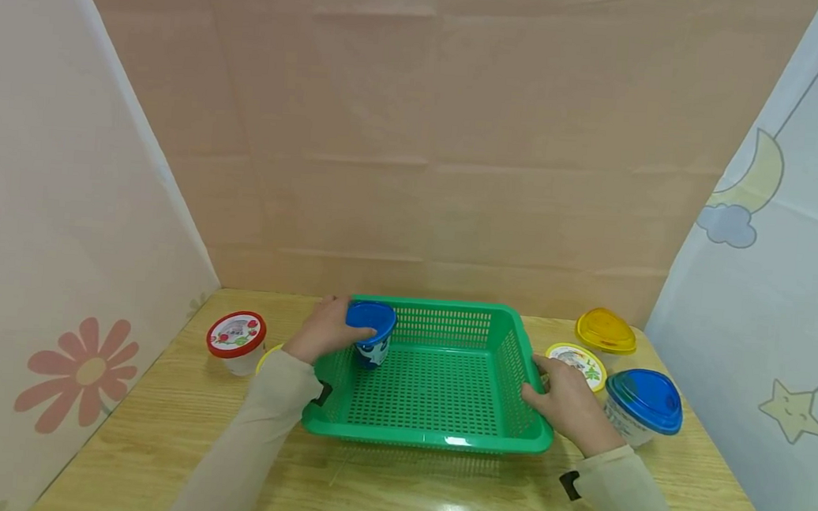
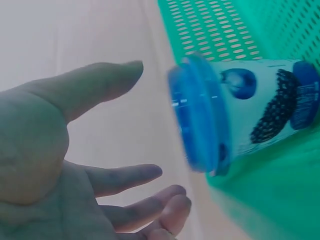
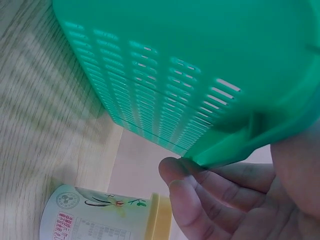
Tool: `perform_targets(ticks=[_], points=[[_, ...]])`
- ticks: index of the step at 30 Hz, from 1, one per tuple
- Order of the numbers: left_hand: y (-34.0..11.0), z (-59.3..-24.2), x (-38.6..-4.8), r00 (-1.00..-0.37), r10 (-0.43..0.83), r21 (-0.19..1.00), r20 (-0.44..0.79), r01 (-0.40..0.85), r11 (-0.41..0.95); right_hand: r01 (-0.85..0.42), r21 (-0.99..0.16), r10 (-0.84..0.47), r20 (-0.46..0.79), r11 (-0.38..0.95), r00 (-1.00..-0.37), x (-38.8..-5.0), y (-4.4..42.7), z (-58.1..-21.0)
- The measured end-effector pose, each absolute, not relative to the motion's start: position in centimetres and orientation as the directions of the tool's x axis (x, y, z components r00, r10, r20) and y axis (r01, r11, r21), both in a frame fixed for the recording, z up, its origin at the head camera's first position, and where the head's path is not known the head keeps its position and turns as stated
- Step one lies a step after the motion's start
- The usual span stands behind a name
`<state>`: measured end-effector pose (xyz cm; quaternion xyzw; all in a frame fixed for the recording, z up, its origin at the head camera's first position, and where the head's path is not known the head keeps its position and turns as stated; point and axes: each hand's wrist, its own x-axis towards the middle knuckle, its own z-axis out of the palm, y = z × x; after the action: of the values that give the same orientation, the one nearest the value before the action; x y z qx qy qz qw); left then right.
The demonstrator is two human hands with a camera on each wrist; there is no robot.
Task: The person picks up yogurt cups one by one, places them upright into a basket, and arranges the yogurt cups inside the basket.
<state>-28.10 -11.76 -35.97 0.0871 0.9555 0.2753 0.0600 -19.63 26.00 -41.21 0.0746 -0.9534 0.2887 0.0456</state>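
yellow rim [image 1: 268, 356] — partly behind sleeve [image 1: 268, 408] | left wrist: blue lid [image 2: 202, 117] blurred | right wrist: tub [image 3: 102, 217] cut off

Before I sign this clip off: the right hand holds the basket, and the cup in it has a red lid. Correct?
Not quite: the cup in the basket has a blue lid, as the head view shows. The right hand does hold the basket.

- Runs sideways in red East Asian characters on the yellow-lidded cup [image 3: 102, 212], beside a round emblem and a boxed table of small print, too blurred to read surely.
- Shows as dark letters, illegible, on the right sleeve [image 1: 648, 506].
- Stays too tiny to read on the red-rimmed lid [image 1: 236, 334].
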Motion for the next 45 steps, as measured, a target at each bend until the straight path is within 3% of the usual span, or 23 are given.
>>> perform_targets(ticks=[6, 14, 26, 34, 45], points=[[-13.6, -34.8, -25.9, -0.978, 0.208, 0.581, 0.005, 0.172, 0.796, -0.159, -0.54, -0.112, 0.118, 0.827, -0.987, -19.6, 25.9, -41.2], [-17.3, -35.1, -23.3, -0.983, 0.116, 0.469, 0.141, 0.17, 0.867, -0.161, -0.545, -0.11, 0.125, 0.823, -0.986, -19.5, 25.9, -41.2], [-20.4, -37.4, -21.8, -0.999, 0.033, 0.468, -0.038, 0.012, 0.884, -0.163, -0.535, -0.11, 0.129, 0.829, -0.986, -19.5, 26.0, -41.3], [-21.1, -39.3, -22.0, -0.998, 0.024, 0.39, -0.065, -0.003, 0.921, -0.157, -0.539, -0.109, 0.121, 0.827, -0.987, -19.6, 25.9, -41.6], [-21.1, -40.5, -22.4, -0.997, 0.034, 0.379, -0.066, 0.006, 0.925, -0.148, -0.543, -0.106, 0.108, 0.826, -0.989, -19.7, 25.9, -41.5]])
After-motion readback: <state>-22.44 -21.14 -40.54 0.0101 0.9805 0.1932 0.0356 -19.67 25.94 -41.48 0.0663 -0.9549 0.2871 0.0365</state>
